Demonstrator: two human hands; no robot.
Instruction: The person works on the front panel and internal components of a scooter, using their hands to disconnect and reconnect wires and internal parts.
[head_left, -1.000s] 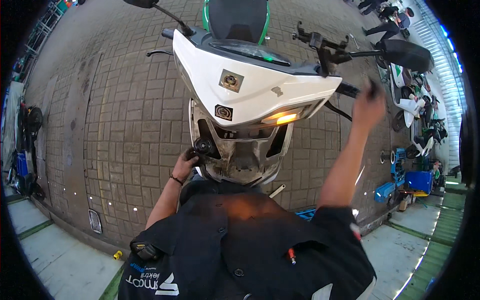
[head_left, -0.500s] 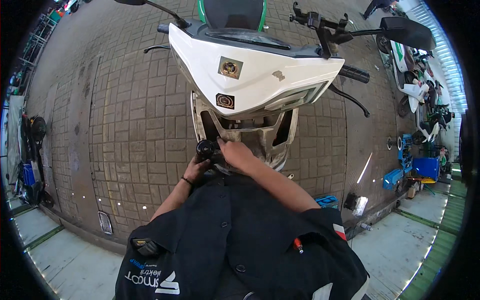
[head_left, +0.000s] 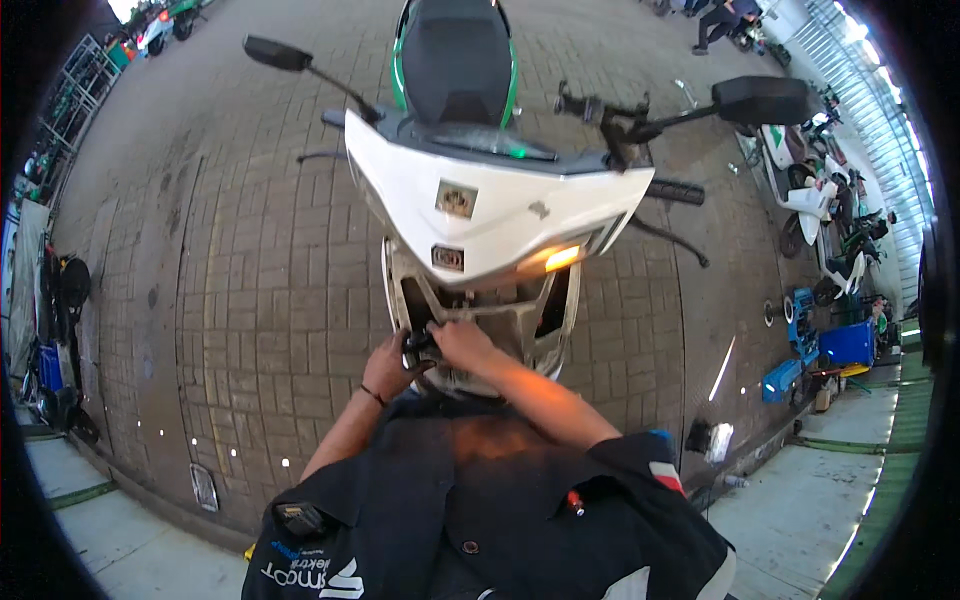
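A white scooter stands facing me, its front panel (head_left: 400, 200) carrying two square stickers. My left hand (head_left: 388, 366) is closed around a small black part (head_left: 418, 345) at the lower left of the scooter's open front section (head_left: 512, 328). The fingers hide much of that part, so its exact kind is unclear. Right beside it, my right hand (head_left: 462, 345) has its fingers bent together at the part's edge. What they pinch is hidden. Above, an orange turn signal (head_left: 562, 259) glows on the panel, and a green light (head_left: 518, 153) shows on the dashboard.
Mirrors (head_left: 762, 101) and a brake lever (head_left: 672, 240) stick out from the handlebar. Blue crates (head_left: 846, 341) and parked scooters (head_left: 815, 200) stand along the right side. A black scooter (head_left: 62, 340) is at the left. Far off at the upper right is a person (head_left: 722, 22).
The turn signal and the dashboard light have come on. The black part's round face no longer points up at me. The scooter sits lower in view, and both hands remain at its front.
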